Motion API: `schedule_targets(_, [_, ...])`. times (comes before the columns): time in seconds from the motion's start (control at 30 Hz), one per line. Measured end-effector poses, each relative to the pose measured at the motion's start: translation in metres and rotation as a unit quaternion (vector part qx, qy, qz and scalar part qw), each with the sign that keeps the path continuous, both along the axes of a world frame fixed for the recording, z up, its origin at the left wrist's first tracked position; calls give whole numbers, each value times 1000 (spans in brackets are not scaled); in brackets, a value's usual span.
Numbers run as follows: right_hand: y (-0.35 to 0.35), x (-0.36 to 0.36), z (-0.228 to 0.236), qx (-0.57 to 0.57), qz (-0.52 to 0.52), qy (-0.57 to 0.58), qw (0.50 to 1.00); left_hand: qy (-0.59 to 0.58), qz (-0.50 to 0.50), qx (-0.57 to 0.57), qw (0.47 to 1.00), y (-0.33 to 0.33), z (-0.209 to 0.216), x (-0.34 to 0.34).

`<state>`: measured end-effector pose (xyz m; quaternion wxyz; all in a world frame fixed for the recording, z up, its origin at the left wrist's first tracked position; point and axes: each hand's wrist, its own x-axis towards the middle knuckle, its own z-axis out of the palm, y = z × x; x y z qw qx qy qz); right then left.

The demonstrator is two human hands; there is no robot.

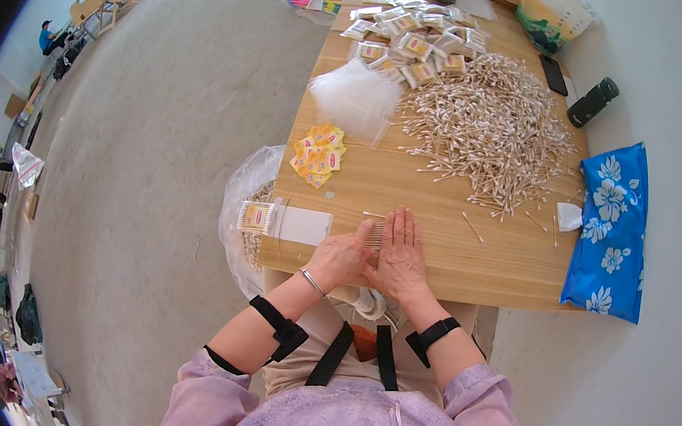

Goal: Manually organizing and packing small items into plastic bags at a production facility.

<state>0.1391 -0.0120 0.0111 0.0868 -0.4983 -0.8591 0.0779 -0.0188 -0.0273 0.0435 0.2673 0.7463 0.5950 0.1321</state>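
At the table's near edge, a small row of cotton swabs (375, 235) lies between my two hands. My left hand (341, 257) is closed at the left ends of the swabs, its fingers bent and partly hidden. Against the right ends rests my right hand (403, 257), its fingers stretched out flat and side by side. One swab (373, 214) sits just beyond the row. Left of my left hand is a blank white card or sheet (305, 226), beside a clear-bagged pack of swabs (256, 217) with a yellow label at the table's left edge.
A big heap of loose cotton swabs (492, 130) covers the right middle. Farther back are filled packs (413, 40); clear bags (356, 102) and yellow labels (318, 155) lie left. A blue floral pillow (611, 229), black bottle (594, 102) and phone (554, 75) line the right side.
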Motion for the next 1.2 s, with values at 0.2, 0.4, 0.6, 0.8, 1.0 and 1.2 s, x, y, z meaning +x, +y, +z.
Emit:
schedule_targets(0.2, [0,1,3,2,1,15,1000,31,38,-36,998,5,7,3])
schedule_targets(0.4, [-3,0,4,-3,-2,22,1000,43,59,-18,997,4,2,5])
schedule_targets(0.6, [-8,-2,3,-5,-7,16,1000,22,83,-11,996,2,4,7])
schedule_targets(0.8, [-11,-6,7,-30,-15,27,999,-244,229,96,938,8,-24,11])
schedule_targets(1.0, [-11,-12,-7,-2,-42,36,998,-430,244,118,861,13,-38,25])
schedule_targets(1.2, [-14,-20,-8,1,-31,34,999,-510,256,60,819,13,-35,22])
